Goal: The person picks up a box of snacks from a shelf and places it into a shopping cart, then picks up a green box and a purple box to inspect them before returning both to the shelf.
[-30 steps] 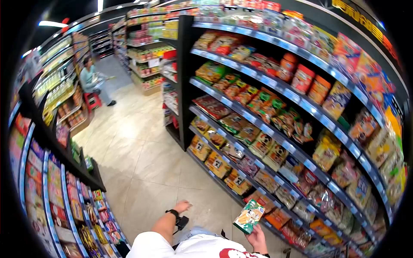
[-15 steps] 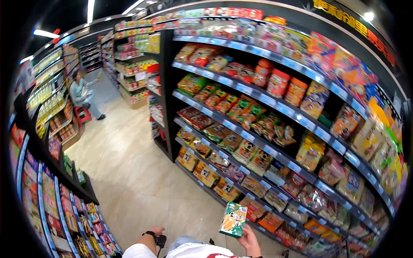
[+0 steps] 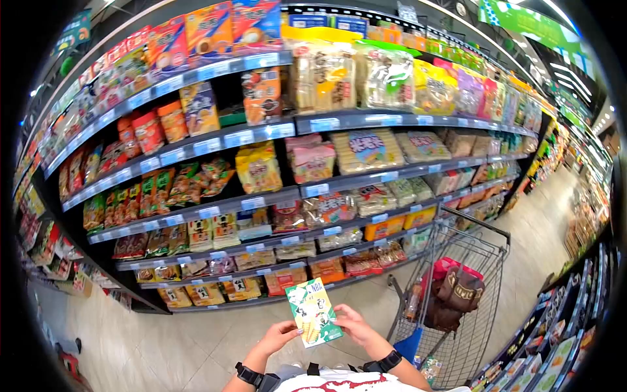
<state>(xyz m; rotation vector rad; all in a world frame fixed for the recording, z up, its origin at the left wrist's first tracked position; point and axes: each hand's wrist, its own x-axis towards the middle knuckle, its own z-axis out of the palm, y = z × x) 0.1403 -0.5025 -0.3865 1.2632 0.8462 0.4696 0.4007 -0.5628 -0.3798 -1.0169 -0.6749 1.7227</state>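
Observation:
A green, white and yellow snack box (image 3: 314, 312) is held up in front of my body, its printed front facing me. My left hand (image 3: 281, 335) is closed on its lower left edge. On the opposite side, my right hand (image 3: 353, 325) grips the right edge with thumb and fingers. Black bands circle both wrists. Beyond the box, packaged snacks (image 3: 248, 289) line the bottom shelf, apart from my hands.
To my right stands a wire shopping cart (image 3: 467, 261) with a brown bag (image 3: 460, 287) in it. Long shelves of packaged snacks (image 3: 324, 72) run across in front. Another shelf rack (image 3: 555, 326) is at the lower right. A tiled aisle (image 3: 529, 228) leads away right.
The view has swung right, bringing the cart into sight and moving the seated person's aisle to the far left. My left hand has risen from my side onto the snack box.

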